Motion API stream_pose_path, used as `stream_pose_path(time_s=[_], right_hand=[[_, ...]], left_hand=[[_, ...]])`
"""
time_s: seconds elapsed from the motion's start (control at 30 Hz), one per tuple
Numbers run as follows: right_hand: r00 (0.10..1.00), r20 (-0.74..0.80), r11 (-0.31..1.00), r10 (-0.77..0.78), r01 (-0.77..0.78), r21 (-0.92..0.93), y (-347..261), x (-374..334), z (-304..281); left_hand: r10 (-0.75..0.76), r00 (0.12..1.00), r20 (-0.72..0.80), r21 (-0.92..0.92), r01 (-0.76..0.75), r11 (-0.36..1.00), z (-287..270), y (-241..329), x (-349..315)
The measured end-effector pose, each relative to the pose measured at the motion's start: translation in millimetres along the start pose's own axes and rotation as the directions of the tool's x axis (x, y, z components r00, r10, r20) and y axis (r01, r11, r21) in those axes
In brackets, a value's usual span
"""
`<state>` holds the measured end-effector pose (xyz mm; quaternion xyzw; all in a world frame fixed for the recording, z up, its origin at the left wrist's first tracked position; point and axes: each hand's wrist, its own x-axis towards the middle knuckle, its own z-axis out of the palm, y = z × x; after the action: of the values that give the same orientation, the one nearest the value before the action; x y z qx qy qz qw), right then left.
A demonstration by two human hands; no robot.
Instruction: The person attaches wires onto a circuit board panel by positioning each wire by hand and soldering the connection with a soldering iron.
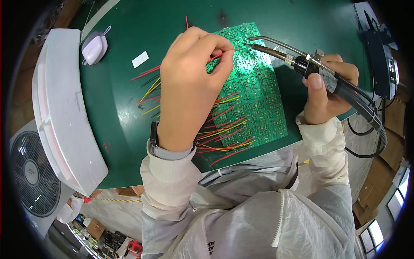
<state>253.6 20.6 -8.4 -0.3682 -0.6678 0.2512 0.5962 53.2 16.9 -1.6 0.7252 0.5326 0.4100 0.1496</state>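
A green circuit board panel [269, 105] lies on the green table mat. My left hand [189, 64] is over its upper left part, thumb and forefinger pinched on a red wire [215, 56] whose end meets the board. In my right hand [330, 88] is a soldering iron [300, 64] with a thin metal tube [276, 43] fixed alongside; its tip points left, at or just above the board near my left fingertips. Whether the tip touches cannot be made out. Several red, yellow and dark wires [224, 129] stick out leftward from the board, partly hidden under my left wrist.
A long white casing [64, 108] stands along the table's left side, with a fan [31, 170] beyond it. A lilac case [95, 48] and a small white rectangle [140, 59] lie on the mat [116, 103]. At the right edge sits a dark box-shaped unit [383, 64]; the iron's black cable [375, 123] loops nearby.
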Motion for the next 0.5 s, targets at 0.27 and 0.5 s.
stream_pose_path(time_s=[0.27, 0.5], right_hand=[[0.999, -0.015, 0.999, -0.033, 0.034, 0.035, 1.7, 1.9, 1.5], [0.998, -0.046, 0.997, -0.045, 0.043, -0.058, 2.5, 2.5, 5.5]], left_hand=[[0.040, 0.999, -0.027, 0.115, -0.037, 0.993, 2.4, 2.9, 0.8], [0.025, 0.999, -0.037, 0.121, -0.020, 0.992, 5.6, 3.7, 0.2]])
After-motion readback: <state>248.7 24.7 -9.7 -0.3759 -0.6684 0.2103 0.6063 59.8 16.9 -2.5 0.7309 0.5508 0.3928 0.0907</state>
